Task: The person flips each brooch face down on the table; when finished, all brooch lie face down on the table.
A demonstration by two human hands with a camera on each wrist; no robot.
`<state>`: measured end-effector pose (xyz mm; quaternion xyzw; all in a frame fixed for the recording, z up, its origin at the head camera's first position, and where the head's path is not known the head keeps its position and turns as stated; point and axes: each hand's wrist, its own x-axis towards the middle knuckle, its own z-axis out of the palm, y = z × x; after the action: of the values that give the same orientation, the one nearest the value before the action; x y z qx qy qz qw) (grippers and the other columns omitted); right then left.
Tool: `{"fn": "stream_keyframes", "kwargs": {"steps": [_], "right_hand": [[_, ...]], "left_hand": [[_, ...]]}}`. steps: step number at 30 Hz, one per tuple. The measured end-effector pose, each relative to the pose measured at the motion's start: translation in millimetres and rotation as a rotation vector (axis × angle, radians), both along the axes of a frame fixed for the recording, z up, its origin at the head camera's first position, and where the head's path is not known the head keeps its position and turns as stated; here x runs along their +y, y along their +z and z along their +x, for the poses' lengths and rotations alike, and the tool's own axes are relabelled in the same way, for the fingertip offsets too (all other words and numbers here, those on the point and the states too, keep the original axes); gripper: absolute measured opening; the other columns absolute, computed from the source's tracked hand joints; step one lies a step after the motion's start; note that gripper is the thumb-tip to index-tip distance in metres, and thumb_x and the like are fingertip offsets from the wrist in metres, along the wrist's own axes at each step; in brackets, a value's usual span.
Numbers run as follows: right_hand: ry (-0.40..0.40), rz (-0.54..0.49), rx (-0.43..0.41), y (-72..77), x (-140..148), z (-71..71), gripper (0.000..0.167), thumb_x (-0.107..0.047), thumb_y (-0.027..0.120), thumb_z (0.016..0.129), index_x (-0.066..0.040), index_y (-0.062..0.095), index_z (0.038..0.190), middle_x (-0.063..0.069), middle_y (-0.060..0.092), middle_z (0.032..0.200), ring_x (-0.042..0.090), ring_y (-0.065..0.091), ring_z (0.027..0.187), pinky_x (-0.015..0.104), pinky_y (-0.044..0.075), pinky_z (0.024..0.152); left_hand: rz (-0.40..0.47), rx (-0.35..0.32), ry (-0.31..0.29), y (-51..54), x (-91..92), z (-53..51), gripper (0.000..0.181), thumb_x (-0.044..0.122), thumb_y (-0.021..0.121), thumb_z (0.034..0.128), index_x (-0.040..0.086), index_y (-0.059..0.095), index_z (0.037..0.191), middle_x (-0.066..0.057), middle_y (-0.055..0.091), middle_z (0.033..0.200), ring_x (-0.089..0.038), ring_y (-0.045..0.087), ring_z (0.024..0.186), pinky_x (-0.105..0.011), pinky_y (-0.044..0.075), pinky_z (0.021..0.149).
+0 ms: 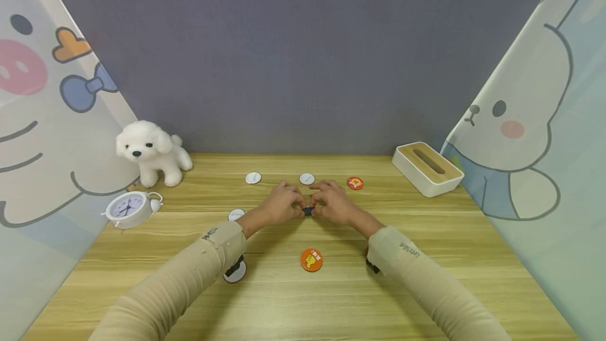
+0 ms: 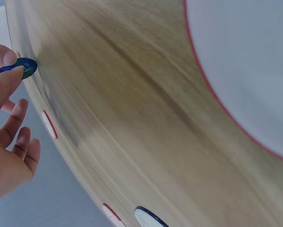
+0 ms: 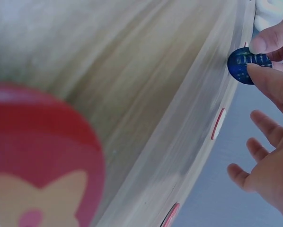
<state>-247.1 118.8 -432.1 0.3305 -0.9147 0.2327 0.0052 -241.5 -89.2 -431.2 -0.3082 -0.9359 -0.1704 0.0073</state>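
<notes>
Near the middle of the table, both hands pinch one small dark-blue round badge (image 3: 241, 66) between them. My left hand (image 1: 283, 204) has it by its left edge, thumb and fingertip together. The right hand (image 1: 335, 204) grips the opposite edge; in the right wrist view its other fingers (image 3: 267, 127) spread away from the badge. From the head, the badge looks nearly edge-on, mostly covered by fingertips. An orange badge with a yellow thumbs-up (image 1: 311, 260) lies on the table nearer me. Just beyond the hands rests a white-faced round badge (image 1: 306, 179).
More white-faced badges (image 1: 253, 178) lie to the left, one partly under the left wrist. A red badge (image 1: 355, 183) lies at the back right. A plush dog (image 1: 153, 151) and alarm clock (image 1: 128, 209) stand left, a tissue box (image 1: 427, 168) right. A grey panel (image 1: 303, 67) rises behind.
</notes>
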Motion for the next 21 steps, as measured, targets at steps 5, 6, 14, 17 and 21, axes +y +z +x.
{"fn": "stream_keyframes", "kwargs": {"steps": [5, 6, 14, 17, 21], "right_hand": [[0.010, 0.000, 0.016, -0.9, 0.8, 0.5, 0.007, -0.018, 0.081, 0.084, -0.018, 0.074, 0.084, 0.015, 0.054, 0.147, 0.040, 0.041, 0.137, 0.073, 0.031, 0.104], [0.013, 0.002, 0.017, -0.8, 1.1, 0.8, 0.007, -0.018, 0.081, 0.084, -0.018, 0.074, 0.084, 0.015, 0.054, 0.147, 0.040, 0.041, 0.137, 0.073, 0.031, 0.104], [0.024, 0.055, 0.017, 0.1, 3.9, 4.7, 0.007, -0.020, 0.083, 0.081, -0.021, 0.077, 0.085, 0.014, 0.055, 0.147, 0.044, 0.040, 0.138, 0.073, 0.030, 0.105], [0.027, 0.074, 0.007, -0.1, 4.7, 5.6, 0.008, -0.020, 0.083, 0.080, -0.022, 0.079, 0.087, 0.014, 0.054, 0.148, 0.046, 0.038, 0.139, 0.074, 0.028, 0.106], [0.028, 0.092, 0.009, -0.1, 5.0, 5.8, 0.010, -0.020, 0.084, 0.079, -0.022, 0.079, 0.088, 0.014, 0.053, 0.148, 0.046, 0.037, 0.140, 0.075, 0.027, 0.107]], "left_hand": [[0.005, 0.016, -0.003, 1.1, 0.5, 2.9, 0.009, 0.025, 0.083, 0.0819, 0.023, 0.078, 0.090, -0.002, 0.069, 0.109, -0.027, 0.052, 0.108, -0.047, 0.041, 0.095], [0.006, 0.020, -0.006, 1.2, 0.5, 3.4, 0.010, 0.026, 0.083, 0.0814, 0.023, 0.078, 0.089, -0.002, 0.069, 0.109, -0.027, 0.052, 0.108, -0.047, 0.041, 0.095], [-0.033, 0.028, -0.024, -1.0, -0.9, 6.8, 0.016, 0.035, 0.084, 0.0805, 0.024, 0.078, 0.089, -0.002, 0.069, 0.111, -0.026, 0.051, 0.107, -0.049, 0.040, 0.096], [-0.054, 0.034, -0.026, -2.7, -1.3, 6.7, 0.018, 0.038, 0.083, 0.0810, 0.024, 0.078, 0.091, -0.002, 0.069, 0.114, -0.026, 0.051, 0.110, -0.049, 0.040, 0.098], [-0.065, 0.039, -0.029, -4.3, -0.9, 6.0, 0.018, 0.039, 0.082, 0.0812, 0.025, 0.078, 0.091, -0.001, 0.068, 0.117, -0.026, 0.050, 0.114, -0.050, 0.041, 0.100]]}}
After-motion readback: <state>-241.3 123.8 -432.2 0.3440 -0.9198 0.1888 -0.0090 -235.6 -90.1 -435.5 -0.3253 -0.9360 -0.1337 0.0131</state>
